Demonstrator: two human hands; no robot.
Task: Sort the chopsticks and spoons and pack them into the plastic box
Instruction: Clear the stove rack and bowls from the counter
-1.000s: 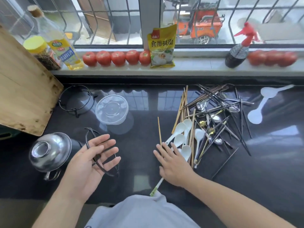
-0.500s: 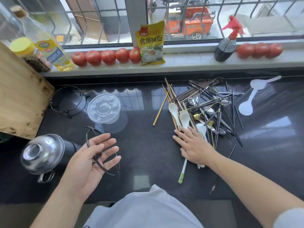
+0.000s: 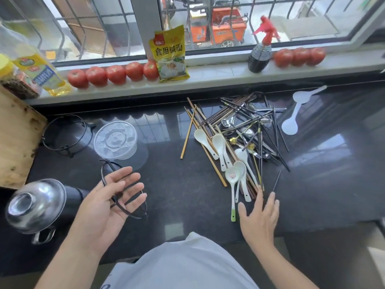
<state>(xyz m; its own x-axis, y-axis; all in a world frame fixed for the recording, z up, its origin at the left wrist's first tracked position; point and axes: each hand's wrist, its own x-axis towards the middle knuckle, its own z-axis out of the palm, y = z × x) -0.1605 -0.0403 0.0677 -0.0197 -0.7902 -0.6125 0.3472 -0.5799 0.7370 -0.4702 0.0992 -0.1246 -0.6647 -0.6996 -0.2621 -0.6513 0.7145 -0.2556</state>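
Observation:
A tangled heap of wooden and dark chopsticks [image 3: 210, 130] with metal spoons [image 3: 228, 120] and white ceramic spoons [image 3: 219, 142] lies on the black counter, right of centre. One wooden chopstick [image 3: 187, 136] lies apart on the heap's left. The clear round plastic box [image 3: 115, 139] stands upside down at the left. My right hand [image 3: 259, 217] is flat with straight fingers at the heap's near end, fingertips at the chopstick ends. My left hand [image 3: 110, 203] hovers palm up with fingers spread, holding nothing.
Two white plastic scoops [image 3: 291, 119] lie at the far right. A wire trivet [image 3: 64, 132], a second wire ring [image 3: 123, 197] under my left hand, a steel pot lid [image 3: 35, 207] and a wooden board [image 3: 14, 138] sit at the left. Tomatoes, bottles and a yellow bag line the sill.
My right hand has slid to the right and nearer along the heap, pushing the utensils together. The left hand has stayed still, palm up.

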